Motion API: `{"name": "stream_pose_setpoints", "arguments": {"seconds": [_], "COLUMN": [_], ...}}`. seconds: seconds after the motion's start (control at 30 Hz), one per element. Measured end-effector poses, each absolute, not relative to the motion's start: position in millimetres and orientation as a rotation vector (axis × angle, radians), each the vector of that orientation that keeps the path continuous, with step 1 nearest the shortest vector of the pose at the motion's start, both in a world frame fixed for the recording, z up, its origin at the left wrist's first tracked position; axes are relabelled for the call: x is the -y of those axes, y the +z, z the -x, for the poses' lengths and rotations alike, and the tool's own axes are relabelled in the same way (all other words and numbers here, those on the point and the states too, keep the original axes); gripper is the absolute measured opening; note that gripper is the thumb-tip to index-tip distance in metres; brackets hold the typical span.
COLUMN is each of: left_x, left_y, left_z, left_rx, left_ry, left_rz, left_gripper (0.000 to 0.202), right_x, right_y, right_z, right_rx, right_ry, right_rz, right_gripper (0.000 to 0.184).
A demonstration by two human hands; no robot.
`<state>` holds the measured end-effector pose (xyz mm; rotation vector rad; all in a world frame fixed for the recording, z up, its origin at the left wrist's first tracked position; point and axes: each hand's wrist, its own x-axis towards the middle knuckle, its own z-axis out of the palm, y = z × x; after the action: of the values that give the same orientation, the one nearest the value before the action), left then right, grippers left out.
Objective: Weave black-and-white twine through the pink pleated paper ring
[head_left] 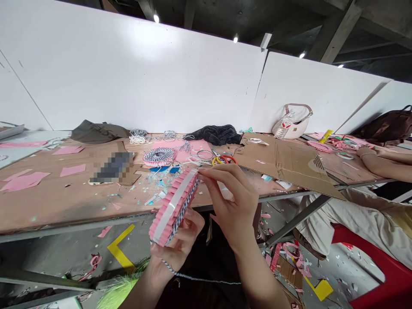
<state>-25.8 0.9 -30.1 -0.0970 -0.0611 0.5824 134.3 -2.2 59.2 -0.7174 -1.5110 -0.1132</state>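
Note:
My left hand (180, 249) grips a round piece of pink pleated paper (176, 185), held edge-on above the table's front edge. A whitish tape strip (175, 201) runs along its pleated rim. Black-and-white cord (206, 279) lines one face, and a loose length trails from under my left hand to the right. At the far end of the rim, the thumb and forefinger of my right hand (234, 197) are pinched together. What lies between those fingertips is too small to tell. A similar pink disc with coiled cord (159, 156) lies on the table behind.
Scissors (222, 159), a pixelated phone-like object (112, 167), pink paper (73, 170) and a cap (98, 131) lie on the table. Cardboard (283, 161) covers the right side, near a bottle (286, 124). Another person's arm (386, 163) rests at far right, above a red stool (383, 274).

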Motion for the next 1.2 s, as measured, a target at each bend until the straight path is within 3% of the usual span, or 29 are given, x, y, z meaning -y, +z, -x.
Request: {"name": "stream_pose_setpoints", "arguments": {"seconds": [0.1, 0.23, 0.33, 0.63, 0.97, 1.2], "left_x": [1.8, 2.8, 4.8, 14.2, 24.6, 23.4], "left_y": [-31.3, -35.7, -38.6, -18.2, -9.7, -11.5], "left_z": [18.7, 14.6, 13.7, 22.1, 8.5, 11.1], "left_rx": [0.301, 0.230, 0.085, -0.589, -0.646, -0.550], "left_ry": [0.477, 0.541, 0.677, 0.922, 0.891, 0.842], "left_rz": [0.167, 0.067, -0.080, -0.305, -0.459, -0.321], "left_gripper": [0.021, 0.019, 0.009, 0.008, 0.021, 0.013], "right_x": [-1.4, -4.3, -5.0, -4.6, 4.9, 8.1], "right_y": [58.2, 56.2, 54.2, 52.0, 52.7, 52.7], "right_z": [-137.3, -140.7, -143.7, -145.3, -137.0, -135.8], "right_rx": [1.486, 1.459, 1.421, 1.389, 1.428, 1.498], "right_ry": [-0.057, 0.031, 0.112, 0.235, 0.060, -0.075], "right_rz": [0.708, 0.693, 0.659, 0.543, 0.570, 0.639], "right_gripper": [0.021, 0.024, 0.027, 0.029, 0.021, 0.016]}}
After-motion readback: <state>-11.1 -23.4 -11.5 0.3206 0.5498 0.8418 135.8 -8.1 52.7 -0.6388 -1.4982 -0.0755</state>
